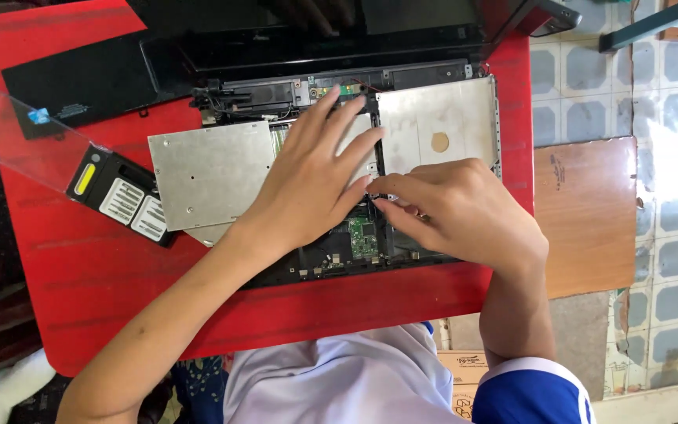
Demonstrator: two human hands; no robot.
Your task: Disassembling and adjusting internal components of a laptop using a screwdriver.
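Head view: red table (88,259) on tiled floor (672,259), wooden board (586,212) beside.

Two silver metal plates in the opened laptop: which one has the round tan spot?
The right-hand metal plate, just above the right hand. It carries a round tan spot; the left metal plate, beside the left hand, has none.

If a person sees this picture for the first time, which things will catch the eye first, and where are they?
First comes the bright red table, which fills most of the view. On it lies an opened laptop with bare silver metal plates and a small green circuit board near the front edge. The left hand lies flat over the middle, and the right hand pinches something small beside it.
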